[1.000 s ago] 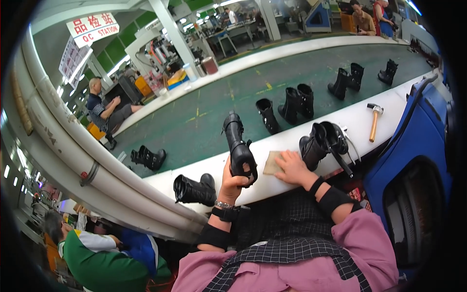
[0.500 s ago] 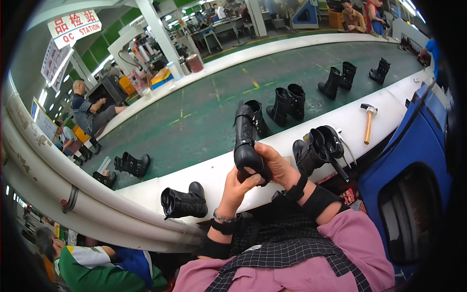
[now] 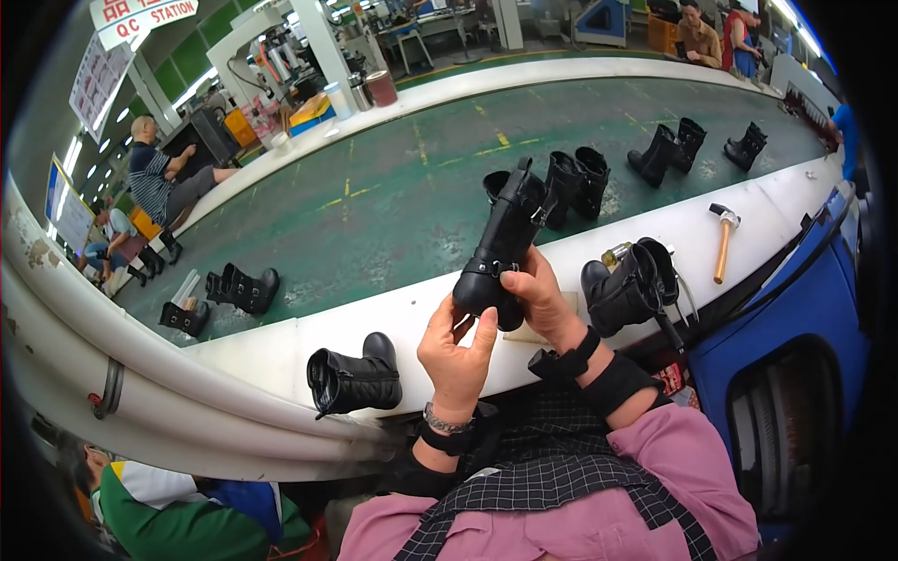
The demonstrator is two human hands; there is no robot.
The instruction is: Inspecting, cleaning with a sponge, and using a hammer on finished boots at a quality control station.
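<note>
A black ankle boot [image 3: 501, 245] with a buckled strap is held up over the white ledge, its toe tilted down toward me and its shaft pointing away. My right hand [image 3: 543, 297] grips its side near the strap, thumb on the upper. At the toe, my left hand [image 3: 456, 353] is curled with the thumb raised; its fingertips are partly hidden behind the boot. On the ledge to the left lies another black boot [image 3: 360, 379] on its side. Right of my hands stand black boots [image 3: 625, 294] close together.
The white ledge [image 3: 257, 348] borders a green conveyor belt [image 3: 393, 201] carrying several black boots. A wooden-handled hammer [image 3: 722, 249] lies on the ledge at right, beside a blue machine [image 3: 739, 374]. Pale pipes [image 3: 178, 327] run along the left. Several people sit beyond the belt.
The boot in my hands has turned so its shaft leans right and more of its strapped side shows. My left thumb has come off the boot's underside. The view has shifted slightly.
</note>
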